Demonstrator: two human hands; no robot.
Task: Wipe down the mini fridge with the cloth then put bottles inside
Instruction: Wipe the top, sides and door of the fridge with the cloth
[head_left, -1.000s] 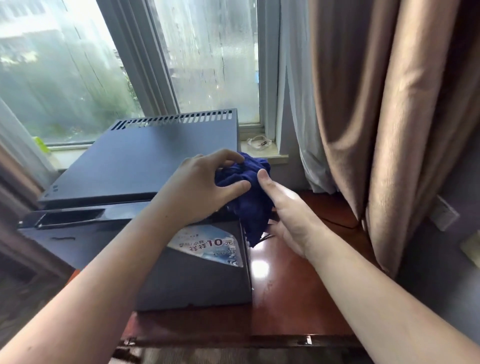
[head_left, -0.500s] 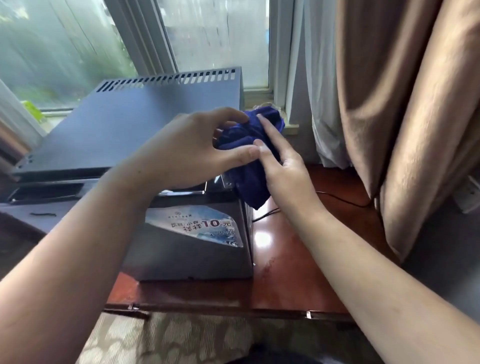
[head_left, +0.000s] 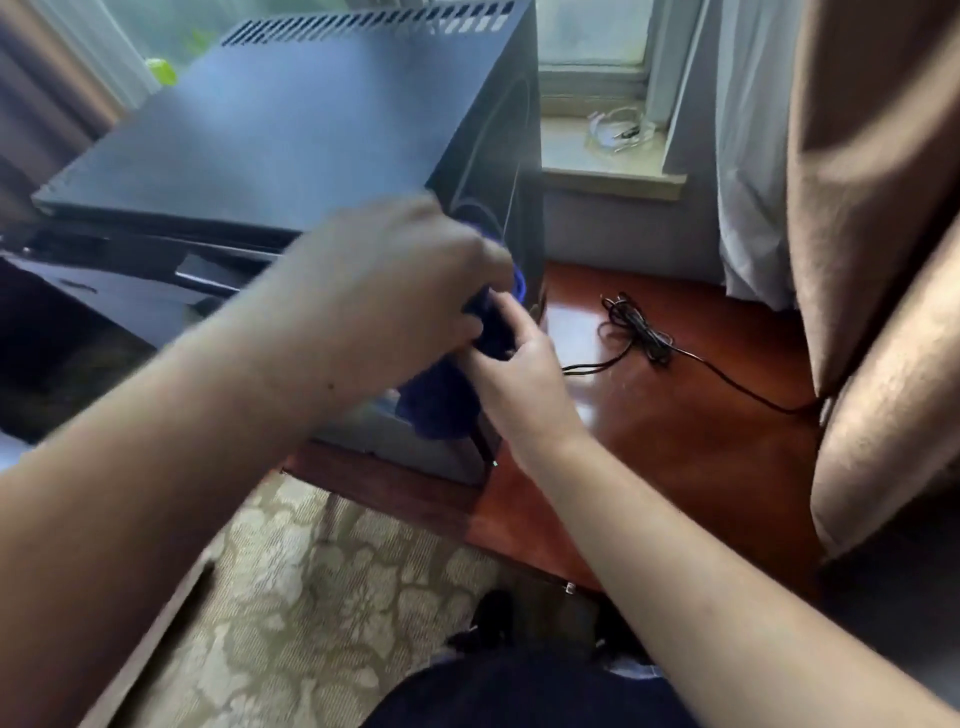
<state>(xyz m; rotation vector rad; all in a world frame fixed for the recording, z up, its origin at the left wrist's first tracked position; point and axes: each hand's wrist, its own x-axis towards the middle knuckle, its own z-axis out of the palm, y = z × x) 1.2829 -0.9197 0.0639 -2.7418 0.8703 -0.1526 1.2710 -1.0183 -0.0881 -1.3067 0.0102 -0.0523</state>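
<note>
Both hands are meeting at the front right corner of the mini fridge (head_left: 291, 119), and I am holding the blue cloth (head_left: 441, 405) bunched between them. My left hand (head_left: 395, 291) is smeared with blur; it is lying over the top of the cloth with its fingers bent round it, though I cannot tell how each finger is sitting. My right hand (head_left: 519, 384) is sitting just below and beside it, thumb and curled fingers pinching the upper folds, while the rest of the cloth is hanging down against the fridge's front corner. The fridge is standing on a glossy red-brown table (head_left: 675, 441), its dark top filling the upper left of my view. A black cable (head_left: 644, 338) is lying tangled on the table to the right of the fridge, and a tan curtain (head_left: 872, 208) is hanging at the right edge. Patterned carpet (head_left: 311, 597) is showing below the table.
</note>
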